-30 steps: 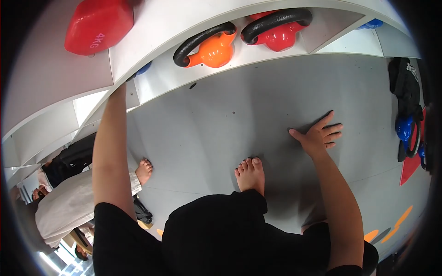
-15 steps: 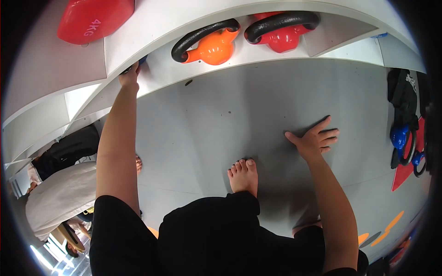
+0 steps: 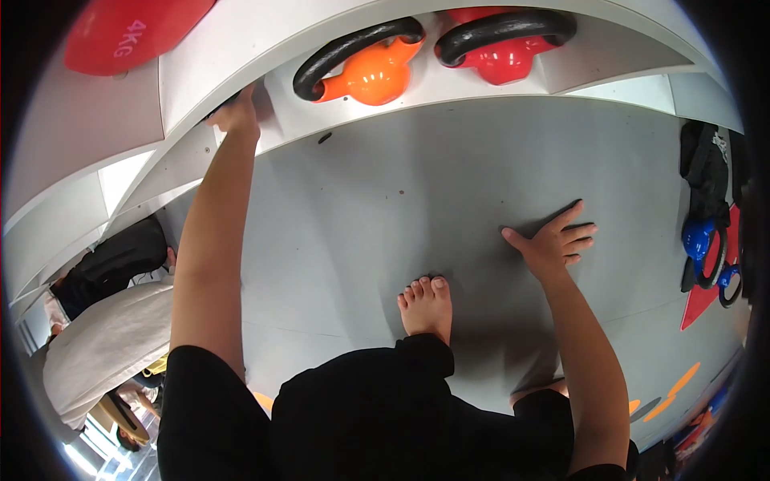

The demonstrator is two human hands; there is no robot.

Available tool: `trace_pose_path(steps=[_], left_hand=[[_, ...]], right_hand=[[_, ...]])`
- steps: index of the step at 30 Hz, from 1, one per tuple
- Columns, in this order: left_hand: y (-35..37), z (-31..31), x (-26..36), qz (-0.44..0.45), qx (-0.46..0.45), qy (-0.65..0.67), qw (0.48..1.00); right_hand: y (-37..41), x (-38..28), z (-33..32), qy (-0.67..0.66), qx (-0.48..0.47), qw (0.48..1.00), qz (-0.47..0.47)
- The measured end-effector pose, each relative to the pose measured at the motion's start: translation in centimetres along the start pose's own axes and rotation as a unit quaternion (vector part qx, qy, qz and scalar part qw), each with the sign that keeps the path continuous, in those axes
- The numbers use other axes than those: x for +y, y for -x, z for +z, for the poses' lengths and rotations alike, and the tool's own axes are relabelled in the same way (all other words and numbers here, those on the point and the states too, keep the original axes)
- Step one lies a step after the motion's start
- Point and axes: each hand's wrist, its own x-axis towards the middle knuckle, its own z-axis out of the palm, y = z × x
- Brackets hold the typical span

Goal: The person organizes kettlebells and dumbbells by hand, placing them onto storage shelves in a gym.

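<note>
My left hand (image 3: 237,112) reaches into the lower compartment of the white shelf (image 3: 192,160), its fingers mostly hidden behind the shelf edge beside something dark that I cannot make out. Right of it an orange kettlebell (image 3: 377,76) with a black handle lies tilted in the shelf. A red kettlebell (image 3: 501,62) with a black handle lies further right. My right hand (image 3: 553,240) is flat on the grey floor (image 3: 361,216), fingers spread, holding nothing.
A red 4KG weight (image 3: 128,36) sits at the upper left. Blue kettlebells (image 3: 698,239) and a black bag (image 3: 706,164) are at the right, by a red mat (image 3: 696,309). At the left is a person in light clothing (image 3: 104,345). My bare foot (image 3: 427,309) is on the floor.
My left hand has shifted slightly right at the shelf edge, and the dark blue thing by its fingers no longer shows. The view has moved a little. My right hand stays on the floor.
</note>
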Motion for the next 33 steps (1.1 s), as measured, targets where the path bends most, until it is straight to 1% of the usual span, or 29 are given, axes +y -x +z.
trace_pose_path(steps=[1, 2, 4, 6, 7, 10, 12, 13, 15, 17, 18, 19, 20, 21, 23, 24, 25, 27, 29, 32, 33], left_hand=[[0.3, 0.3, 1.9, -0.085, 0.005, -0.014, 0.996], [0.3, 0.6, 2.6, -0.170, 0.008, -0.027, 0.985], [-0.4, 1.3, 1.6, -0.183, 0.017, -0.004, 0.983], [-0.7, 1.8, 1.3, -0.195, 0.022, 0.017, 0.980], [-0.7, 2.1, 0.9, -0.162, 0.042, 0.007, 0.986], [0.2, 1.6, 0.8, -0.163, 0.066, -0.037, 0.984], [-2.3, 1.7, -1.0, -0.127, 0.035, -0.082, 0.988], [-3.3, 1.7, -1.8, -0.128, 0.034, -0.078, 0.988], [-5.5, 0.5, -3.6, 0.004, -0.023, -0.153, 0.988], [-9.3, -0.7, -6.8, 0.093, -0.089, -0.157, 0.979], [-10.4, -1.0, -7.5, 0.094, -0.101, -0.150, 0.979], [-12.8, -1.3, -9.5, 0.075, -0.124, -0.200, 0.969], [-13.3, -1.7, -9.8, 0.064, -0.135, -0.225, 0.963], [-12.4, -2.3, -8.4, 0.054, -0.145, -0.250, 0.956], [-9.9, -3.3, -5.0, 0.112, -0.174, -0.294, 0.933], [-9.1, -2.9, -4.9, 0.110, -0.171, -0.294, 0.934], [-8.6, -2.3, -4.7, 0.070, -0.103, -0.386, 0.914], [-8.0, -1.3, -4.0, 0.031, -0.029, -0.474, 0.880], [-7.4, -0.2, -3.3, -0.020, -0.021, -0.341, 0.940], [-3.2, 2.6, -1.6, -0.009, 0.121, -0.446, 0.887], [-6.6, 2.6, -4.5, -0.024, 0.103, -0.435, 0.894]], right_hand=[[-0.1, -0.1, 0.3, 0.001, -0.003, 1.000, -0.002], [-0.3, 0.0, 0.4, 0.002, 0.001, 1.000, 0.002], [-0.2, 0.1, 0.4, 0.002, 0.003, 1.000, 0.011], [-0.1, 0.0, 0.2, -0.013, 0.003, 1.000, -0.006], [-0.3, -0.2, 0.1, -0.011, 0.006, 1.000, -0.005], [0.0, -0.3, 0.0, 0.002, -0.007, 1.000, 0.003], [-0.3, -0.5, 0.2, 0.005, -0.002, 1.000, 0.019], [-0.4, -0.6, 0.1, 0.005, 0.002, 1.000, 0.020], [-0.3, -0.4, 0.2, 0.011, 0.000, 1.000, 0.012], [-0.2, -0.1, 0.2, 0.014, -0.001, 1.000, 0.011], [-0.2, -0.2, 0.2, 0.014, -0.001, 1.000, 0.003], [-0.3, -0.1, 0.0, 0.016, 0.003, 1.000, 0.008], [-0.2, -0.2, 0.0, 0.020, -0.002, 1.000, 0.008], [-0.2, -0.4, 0.0, 0.024, -0.006, 1.000, 0.006], [0.4, -1.2, -0.7, 0.023, -0.017, 0.999, 0.014], [0.5, -1.3, -0.7, 0.022, -0.024, 0.999, 0.016], [0.5, -1.3, -0.7, 0.020, -0.031, 0.999, 0.018], [-0.2, -0.5, 0.2, 0.023, -0.010, 1.000, 0.006], [-0.5, -0.2, 0.3, 0.020, -0.003, 1.000, 0.002], [-0.2, -0.1, 0.4, 0.017, 0.001, 1.000, -0.002], [-0.1, -0.2, 0.3, 0.017, 0.002, 1.000, -0.001]])
